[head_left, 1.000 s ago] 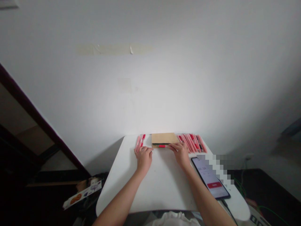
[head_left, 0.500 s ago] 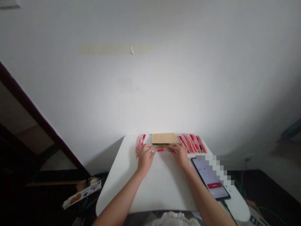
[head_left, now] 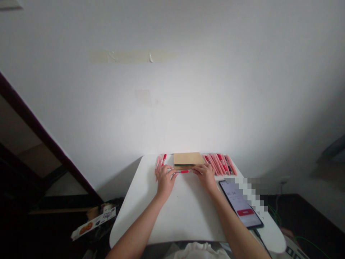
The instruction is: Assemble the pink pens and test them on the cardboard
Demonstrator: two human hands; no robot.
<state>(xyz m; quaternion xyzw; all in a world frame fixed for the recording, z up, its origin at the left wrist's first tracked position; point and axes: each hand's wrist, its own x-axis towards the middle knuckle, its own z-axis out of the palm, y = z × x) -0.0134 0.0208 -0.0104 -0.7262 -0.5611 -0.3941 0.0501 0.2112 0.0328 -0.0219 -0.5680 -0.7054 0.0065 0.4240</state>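
A slim pen with a red section lies crosswise between my two hands, just in front of a brown paper notebook or pad. My left hand pinches its left end, thumb and fingers closed. At the other end, my right hand grips it with the fingertips. Beyond my left hand a few pink and red pens lie side by side, partly covered by the fingers. To the right of the brown pad, several pink, red and black pens are lined up in a slanted row beside my right hand.
The white table stands against a pale wall. A phone with a lit screen lies at the right, beside my right forearm, a cable running from its lower end. A printed box or card sits low at the left, off the table.
Almost nothing differs. The pen between my hands has turned or shifted very slightly; both hands keep their places.
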